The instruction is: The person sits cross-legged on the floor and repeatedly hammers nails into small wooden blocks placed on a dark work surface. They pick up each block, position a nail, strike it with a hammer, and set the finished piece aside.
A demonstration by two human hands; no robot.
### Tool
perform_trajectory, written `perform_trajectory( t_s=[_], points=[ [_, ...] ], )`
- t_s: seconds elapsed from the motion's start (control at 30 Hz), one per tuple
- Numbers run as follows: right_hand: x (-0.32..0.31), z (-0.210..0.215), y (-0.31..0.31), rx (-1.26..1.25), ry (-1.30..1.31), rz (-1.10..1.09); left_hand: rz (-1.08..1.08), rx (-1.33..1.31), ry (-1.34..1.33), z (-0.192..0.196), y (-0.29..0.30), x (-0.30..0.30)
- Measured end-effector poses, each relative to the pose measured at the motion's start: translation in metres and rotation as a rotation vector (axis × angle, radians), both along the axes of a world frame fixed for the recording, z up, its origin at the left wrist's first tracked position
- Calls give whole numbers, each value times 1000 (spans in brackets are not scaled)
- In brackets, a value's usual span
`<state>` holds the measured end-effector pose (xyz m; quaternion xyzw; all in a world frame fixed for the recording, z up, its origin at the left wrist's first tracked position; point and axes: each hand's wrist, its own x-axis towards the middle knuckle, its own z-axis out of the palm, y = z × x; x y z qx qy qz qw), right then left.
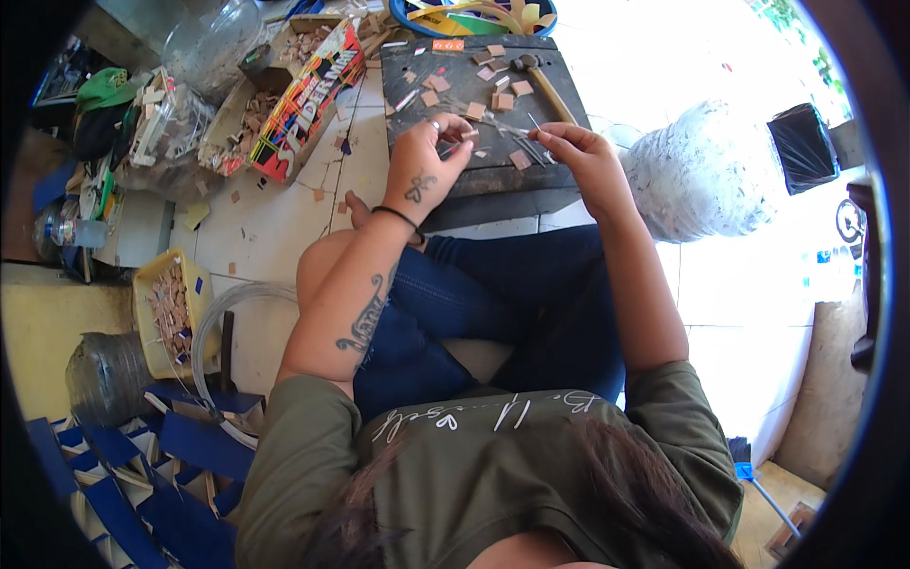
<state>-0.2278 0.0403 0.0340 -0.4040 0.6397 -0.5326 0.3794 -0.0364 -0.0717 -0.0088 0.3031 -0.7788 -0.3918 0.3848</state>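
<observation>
My left hand (427,163) is over the near left part of a low dark work board (445,185), with a small wooden piece (469,136) pinched between thumb and fingertips. To its right, my right hand (585,159) pinches a thin wire-like pin (534,121) that points up and left. Several thin wires (531,144) lie on the board below the right fingertips. A hammer (550,87) with a wooden handle rests beyond that hand. Small square wooden tiles (502,100) are scattered over the far half of the board.
At the left stand a printed carton (313,104) of wood pieces and a yellow basket (204,284) of more pieces. A coil of clear tubing (204,351) lies near blue boxes (204,441). A large wrapped bundle (701,171) stands at right; a blue basin (474,28) sits behind the board.
</observation>
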Motion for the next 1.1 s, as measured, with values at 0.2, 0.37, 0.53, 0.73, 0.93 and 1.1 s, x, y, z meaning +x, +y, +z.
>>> perform_trajectory(
  t_s=[0.2,0.37,0.53,0.73,0.93,1.1],
  points=[
    [27,1,-5,-94,-40,124,66,-272,-106,-11,20,9],
    [38,-1,-10,-56,201,97,56,-273,-101,-13,19,12],
    [42,-12,-16,-132,252,110,27,-304,-101,-14,19,13],
    [42,-16,-16,-109,419,92,-6,-262,-79,-18,15,12],
    [44,-13,-15,-157,551,113,-8,-290,-67,-18,15,12],
    [45,-11,-15,-177,611,121,-10,-303,-74,-18,15,12]
  ],
)
